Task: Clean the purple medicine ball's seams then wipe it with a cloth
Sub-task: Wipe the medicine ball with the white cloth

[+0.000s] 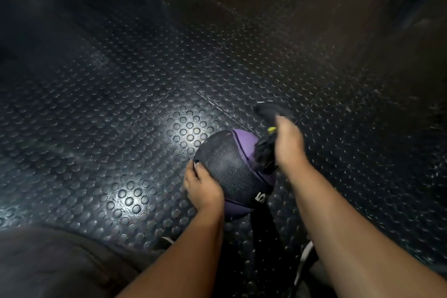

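A: What's where?
B: Studded rubber floor (121, 128) fills the frame; purple medicine ball (227, 169) rests on it, lower centre.
A: Hands?
B: Left hand (203, 188) fingers curl round its lower-left side; right hand (289, 145) fingers clutch a black cloth (264, 155) against its upper right.

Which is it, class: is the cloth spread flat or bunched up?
Bunched up: the dark cloth sits crumpled in the right hand, against the ball at its purple panel.
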Tool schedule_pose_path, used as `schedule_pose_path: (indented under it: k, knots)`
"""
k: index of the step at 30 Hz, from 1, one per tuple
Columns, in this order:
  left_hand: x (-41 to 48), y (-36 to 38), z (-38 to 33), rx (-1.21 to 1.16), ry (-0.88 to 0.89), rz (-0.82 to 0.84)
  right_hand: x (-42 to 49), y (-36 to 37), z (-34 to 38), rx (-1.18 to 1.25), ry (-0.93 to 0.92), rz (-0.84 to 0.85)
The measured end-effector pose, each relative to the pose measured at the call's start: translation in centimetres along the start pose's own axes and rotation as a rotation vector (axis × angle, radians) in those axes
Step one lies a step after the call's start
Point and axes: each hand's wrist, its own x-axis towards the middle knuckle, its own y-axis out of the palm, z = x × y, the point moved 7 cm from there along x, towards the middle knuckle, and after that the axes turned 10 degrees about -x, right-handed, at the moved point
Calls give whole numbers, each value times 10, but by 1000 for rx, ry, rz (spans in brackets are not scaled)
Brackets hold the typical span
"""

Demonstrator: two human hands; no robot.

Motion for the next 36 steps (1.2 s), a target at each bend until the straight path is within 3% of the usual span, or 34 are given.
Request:
schedule_pose_path:
  k: [2, 4, 8, 11, 18, 25, 29, 31, 36]
  knots:
    - [11, 8, -12, 51, 17, 30, -9, 44, 12, -466, -340, 200]
    - [21, 21, -25, 120, 30, 69, -27, 76, 7, -847, -549, 276]
    - [31, 45, -41, 202, 27, 126, -63, 57, -12, -902, -700, 249]
    - [39, 59, -51, 262, 66, 182, -83, 40, -37, -919, -798, 348]
    - [37, 67, -52, 351, 258, 302, -43, 63, -5, -993, -733, 310]
    - [7, 64, -48, 368, 406, 279, 44, 106, 26, -1175, -252, 521]
    - [-24, 64, -37, 430, 553, 258, 59, 106, 14, -1188, -99, 635]
    - [-21, 66, -39, 448, 515, 261, 55, 96, 12, -1124, -119, 581]
    - [13, 81, -58, 449, 322, 286, 13, 67, 12, -860, -464, 269]
